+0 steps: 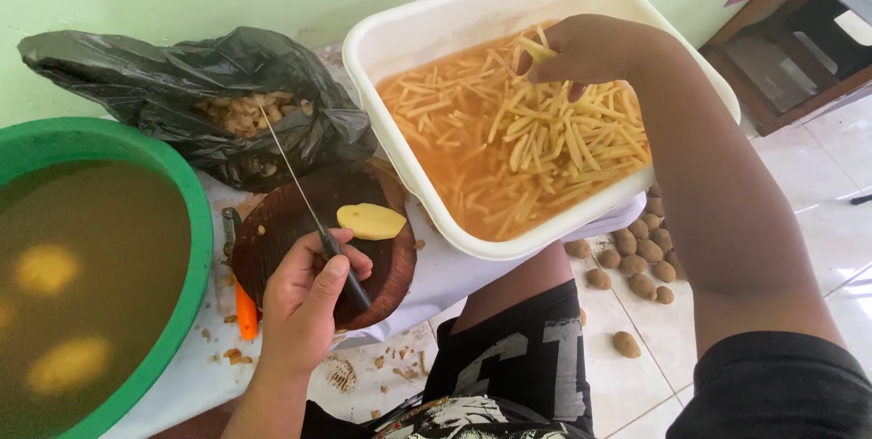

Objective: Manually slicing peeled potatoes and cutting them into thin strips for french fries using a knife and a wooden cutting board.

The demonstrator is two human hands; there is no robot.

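My left hand (304, 298) grips the black handle of a thin knife (295, 180), blade pointing up and away over a round dark wooden cutting board (386, 276). A peeled yellow potato piece (371, 220) lies on the board just right of the blade. My right hand (586, 49) reaches over a white square tub (427, 21) filled with cloudy water and several potato strips (536, 144), with a few strips pinched in its fingers.
A green basin (195, 221) of murky water with peeled potatoes sits at left. A black plastic bag (173, 76) holds peelings behind the board. An orange-handled peeler (245, 312) lies beside the board. Unpeeled potatoes (636, 253) lie on the tiled floor at right.
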